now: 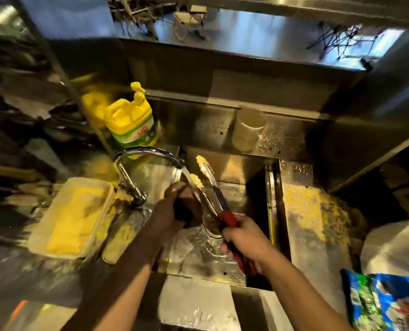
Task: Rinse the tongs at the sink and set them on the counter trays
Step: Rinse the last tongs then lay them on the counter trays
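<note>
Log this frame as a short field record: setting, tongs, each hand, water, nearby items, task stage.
setting: steel sink, seen from the head camera
tongs: red-handled tongs, arms spread, tips near the faucet
right hand: grips the red handles
left hand: holds a dark object against one tong arm; object unclear
water: running onto the tongs
nearby: yellow detergent jug, plastic container, clear cup
stage: rinsing, not yet on trays

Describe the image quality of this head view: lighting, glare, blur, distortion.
Head view: warm, dim light with glare on the steel sink and faucet; motion blur smears the left side and the yellow jug; wide-angle bending at the edges; the tongs and right hand are sharpest; the left hand sits in shadow.
</note>
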`<state>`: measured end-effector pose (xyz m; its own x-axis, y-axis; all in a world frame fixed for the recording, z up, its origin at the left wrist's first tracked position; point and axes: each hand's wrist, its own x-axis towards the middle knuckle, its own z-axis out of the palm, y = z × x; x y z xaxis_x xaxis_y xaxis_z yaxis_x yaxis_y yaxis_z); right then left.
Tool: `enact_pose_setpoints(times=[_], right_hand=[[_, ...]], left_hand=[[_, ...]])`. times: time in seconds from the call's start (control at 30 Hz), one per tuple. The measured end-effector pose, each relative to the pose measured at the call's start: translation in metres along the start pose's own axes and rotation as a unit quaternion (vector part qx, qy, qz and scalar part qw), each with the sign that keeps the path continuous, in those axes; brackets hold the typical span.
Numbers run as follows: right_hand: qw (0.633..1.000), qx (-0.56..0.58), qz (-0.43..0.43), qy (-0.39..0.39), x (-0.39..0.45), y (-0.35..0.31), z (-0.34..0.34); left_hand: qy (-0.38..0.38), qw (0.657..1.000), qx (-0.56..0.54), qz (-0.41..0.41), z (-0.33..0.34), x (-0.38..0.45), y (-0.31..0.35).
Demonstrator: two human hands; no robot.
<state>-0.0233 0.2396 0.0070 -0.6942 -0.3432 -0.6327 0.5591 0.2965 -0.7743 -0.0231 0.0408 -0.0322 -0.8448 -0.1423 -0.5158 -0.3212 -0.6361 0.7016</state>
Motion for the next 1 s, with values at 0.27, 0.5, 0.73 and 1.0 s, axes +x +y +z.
enact_pose_setpoints(times=[0.27, 0.5, 0.73, 1.0], right_hand=[[0.998, -0.058, -0.006, -0.031, -0.008, -0.005, 0.039], [0.996, -0.091, -0.008, 0.018, -0.012, -0.014, 0.029], [0.994, -0.107, 0.008, 0.014, -0.016, -0.013, 0.021], [0.994, -0.103, 0.021, 0.024, -0.016, -0.015, 0.018]], left_hand=[[0.155, 0.982, 0.101, -0.037, 0.003, 0.054, 0.026], [0.070, 0.984, 0.139, -0.082, 0.029, 0.048, -0.003], [0.105, 0.985, 0.102, -0.093, 0.027, 0.053, -0.006], [0.116, 0.984, 0.105, -0.082, 0.033, 0.054, -0.009]])
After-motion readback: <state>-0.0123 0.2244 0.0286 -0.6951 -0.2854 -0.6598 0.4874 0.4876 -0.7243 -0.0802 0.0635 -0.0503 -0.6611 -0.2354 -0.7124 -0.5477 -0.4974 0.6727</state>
